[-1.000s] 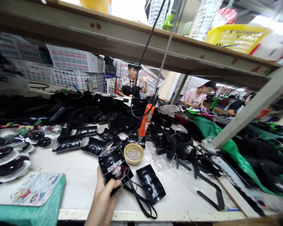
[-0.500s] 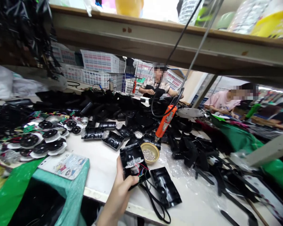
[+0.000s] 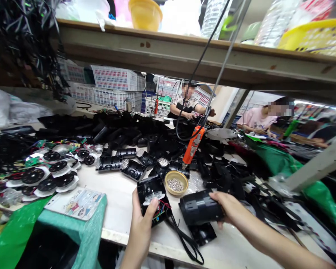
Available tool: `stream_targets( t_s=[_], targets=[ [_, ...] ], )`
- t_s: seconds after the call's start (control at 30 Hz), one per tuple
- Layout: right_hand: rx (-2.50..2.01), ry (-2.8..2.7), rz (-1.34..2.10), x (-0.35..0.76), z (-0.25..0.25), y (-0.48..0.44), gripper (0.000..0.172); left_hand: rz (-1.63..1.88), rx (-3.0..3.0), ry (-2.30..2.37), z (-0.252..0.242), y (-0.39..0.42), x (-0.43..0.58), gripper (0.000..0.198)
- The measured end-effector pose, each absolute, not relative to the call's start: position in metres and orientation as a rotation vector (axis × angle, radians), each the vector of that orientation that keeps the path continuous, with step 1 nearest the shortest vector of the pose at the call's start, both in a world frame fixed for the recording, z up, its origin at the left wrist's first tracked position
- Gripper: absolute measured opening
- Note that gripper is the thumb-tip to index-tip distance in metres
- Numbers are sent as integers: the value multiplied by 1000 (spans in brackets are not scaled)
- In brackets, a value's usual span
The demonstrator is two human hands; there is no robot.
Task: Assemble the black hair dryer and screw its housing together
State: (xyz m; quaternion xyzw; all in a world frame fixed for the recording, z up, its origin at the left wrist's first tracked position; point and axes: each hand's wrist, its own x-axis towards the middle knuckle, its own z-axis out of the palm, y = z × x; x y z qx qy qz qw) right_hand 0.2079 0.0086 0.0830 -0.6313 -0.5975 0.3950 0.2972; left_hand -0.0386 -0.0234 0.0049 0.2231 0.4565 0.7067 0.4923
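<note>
My left hand [image 3: 141, 224] grips an open black housing half [image 3: 153, 198] with red, blue and black wires and a clear part inside; the thumb presses on its face. A black cord [image 3: 184, 243] trails from it over the table edge. My right hand [image 3: 228, 209] holds a black cylindrical part [image 3: 201, 212] just right of the housing. Under that cylinder lies another black housing half [image 3: 203, 233] flat on the white table [image 3: 120, 194]. A small tan bowl of screws [image 3: 176, 183] sits just behind both hands.
An orange electric screwdriver [image 3: 193, 145] hangs on a cable above the bowl. Black plastic parts [image 3: 145, 134] are heaped across the table's back and right. Round speaker discs [image 3: 42, 175] lie at left, a green bag [image 3: 58, 231] at lower left. Two other people sit beyond the bench.
My right hand has come into view from the right holding the black cylinder, over the flat housing half. My left hand has kept the wired housing, thumb shifted onto its face. The view turned slightly.
</note>
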Motion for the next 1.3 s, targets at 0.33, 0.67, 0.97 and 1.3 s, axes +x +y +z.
stream_targets(
  t_s=[0.33, 0.67, 0.97, 1.3],
  targets=[
    [-1618, -2361, 502, 221, 72, 33, 72, 1589, 412, 961, 11, -27, -45, 91],
    [-1556, -2569, 639, 206, 91, 44, 78, 1560, 86, 914, 10, -22, -41, 64],
    [-1263, -2169, 535, 98, 140, 21, 55, 1797, 401, 813, 28, -34, -2, 95],
    [-1200, -2163, 698, 59, 122, 24, 53, 1866, 403, 919, 32, -35, -17, 93]
  ],
)
